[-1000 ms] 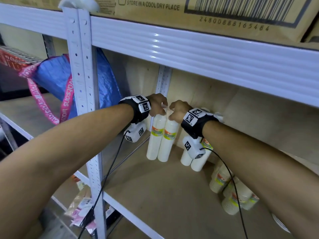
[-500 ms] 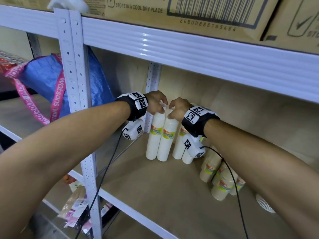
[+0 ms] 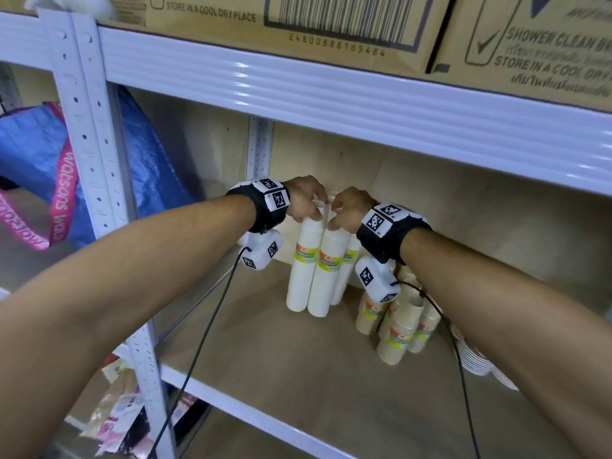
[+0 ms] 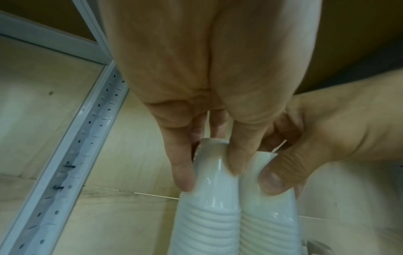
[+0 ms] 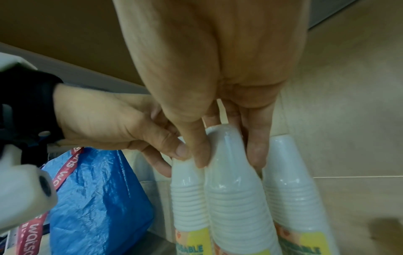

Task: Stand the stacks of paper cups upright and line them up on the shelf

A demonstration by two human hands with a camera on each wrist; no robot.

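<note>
Three wrapped white cup stacks stand upright together at the back left of the wooden shelf (image 3: 298, 376). My left hand (image 3: 308, 202) pinches the top of the leftmost white stack (image 3: 303, 270); the left wrist view shows its fingers (image 4: 183, 179) curled round that stack (image 4: 209, 220). Beside it, my right hand (image 3: 347, 210) grips the top of the middle white stack (image 3: 326, 276), with the right hand (image 5: 229, 155) pinching this stack (image 5: 235, 198) between thumb and fingers. The third white stack (image 5: 292, 181) stands free just to the right.
Several brown cup stacks (image 3: 397, 326) cluster to the right, partly behind my right wrist. A pile of white ribbed items (image 3: 473, 356) lies further right. A blue bag (image 3: 149, 167) sits left of the white post (image 3: 96, 160). The upper shelf beam (image 3: 331, 94) carries cardboard boxes (image 3: 331, 21).
Both hands keep their hold on the stack tops. The two held white stacks now stand closer to the other white stack than a second ago.
</note>
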